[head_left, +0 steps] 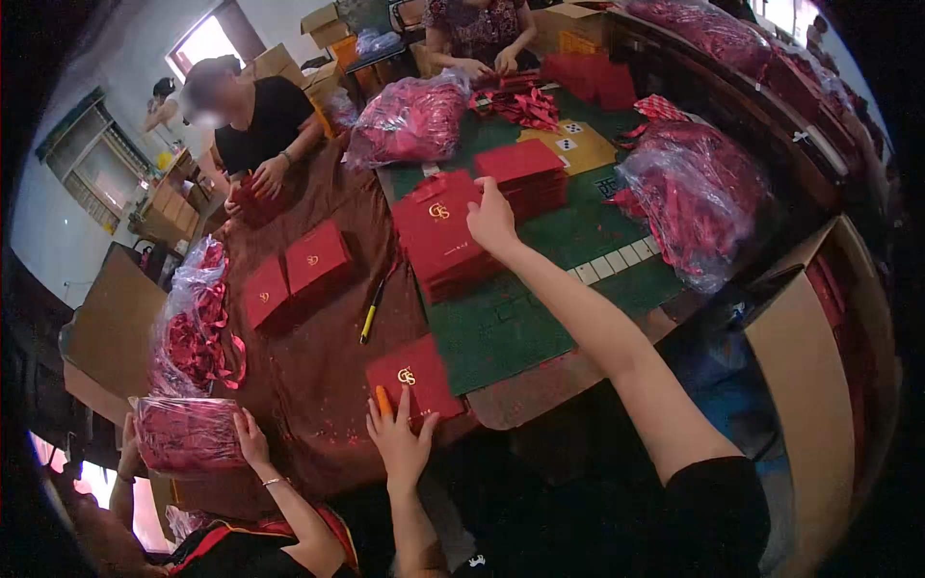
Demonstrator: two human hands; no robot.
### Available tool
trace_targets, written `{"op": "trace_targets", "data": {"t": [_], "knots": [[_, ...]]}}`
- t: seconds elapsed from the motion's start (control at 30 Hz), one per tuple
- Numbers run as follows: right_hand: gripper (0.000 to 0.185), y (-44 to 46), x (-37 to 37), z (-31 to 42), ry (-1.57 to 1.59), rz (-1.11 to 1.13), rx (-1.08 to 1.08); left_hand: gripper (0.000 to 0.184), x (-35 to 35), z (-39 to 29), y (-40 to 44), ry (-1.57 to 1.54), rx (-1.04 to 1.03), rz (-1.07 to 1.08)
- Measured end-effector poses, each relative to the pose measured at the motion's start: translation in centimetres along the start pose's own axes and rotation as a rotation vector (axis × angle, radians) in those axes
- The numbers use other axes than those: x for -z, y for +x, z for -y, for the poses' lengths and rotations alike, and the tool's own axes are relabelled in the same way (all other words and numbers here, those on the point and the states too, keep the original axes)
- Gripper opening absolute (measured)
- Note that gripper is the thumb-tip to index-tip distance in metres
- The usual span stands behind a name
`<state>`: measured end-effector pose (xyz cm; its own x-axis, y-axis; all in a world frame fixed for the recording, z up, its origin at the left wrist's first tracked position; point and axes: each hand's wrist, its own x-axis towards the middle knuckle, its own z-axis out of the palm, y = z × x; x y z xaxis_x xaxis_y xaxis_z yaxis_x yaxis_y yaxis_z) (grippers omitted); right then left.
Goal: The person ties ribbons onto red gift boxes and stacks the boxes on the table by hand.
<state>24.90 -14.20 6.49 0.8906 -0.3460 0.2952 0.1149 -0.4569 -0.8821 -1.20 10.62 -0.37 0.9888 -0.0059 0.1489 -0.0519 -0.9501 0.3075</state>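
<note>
My left hand lies with fingers spread on the lower edge of a red paper gift bag with a gold logo. An orange cover sits on one of its fingers. Farther forward, my right hand grips the right edge of another red gift bag, which is on top of a stack. This bag has the same gold logo and a ribbon at its top. Right behind my right hand stands a second stack of red bags.
Two bag piles and a yellow cutter lie on the brown cloth. Plastic sacks of red ribbon stand around the table. Co-workers sit left and opposite; one at lower left holds a wrapped red bundle. A cardboard box stands right.
</note>
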Motion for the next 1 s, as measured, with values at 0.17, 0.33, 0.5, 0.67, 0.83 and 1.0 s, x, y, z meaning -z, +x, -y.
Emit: {"op": "trace_targets", "data": {"t": [0.17, 0.33, 0.5, 0.67, 0.83, 1.0], "knots": [[0.042, -1.2, -0.7, -0.6, -0.242, -0.12, 0.103, 0.076, 1.4, -0.4, -0.4, 0.029, -0.032, 0.041], [0.049, -1.8, -1.5, -1.3, -0.37, -0.145, 0.062, 0.065, 1.4, -0.9, -1.0, -0.011, 0.025, -0.02], [0.048, -1.9, -1.0, -1.2, -0.322, -0.176, 0.091, 0.049, 1.2, 0.5, -1.6, -0.221, 0.056, -0.177], [0.043, -3.1, 0.5, -0.2, -0.227, -0.244, 0.156, 0.045, 2.6, -0.3, -0.9, -0.519, 0.16, -0.271], [0.043, -11.6, 6.9, 3.2, 0.172, 0.626, -0.014, 0.044, 3.6, -7.6, -2.2, -0.373, -0.089, -0.441], [0.065, -14.7, 10.6, -1.7, 0.46, 0.628, 0.011, 0.04, 2.0, -12.9, -2.4, -0.225, -0.31, -0.306]]}}
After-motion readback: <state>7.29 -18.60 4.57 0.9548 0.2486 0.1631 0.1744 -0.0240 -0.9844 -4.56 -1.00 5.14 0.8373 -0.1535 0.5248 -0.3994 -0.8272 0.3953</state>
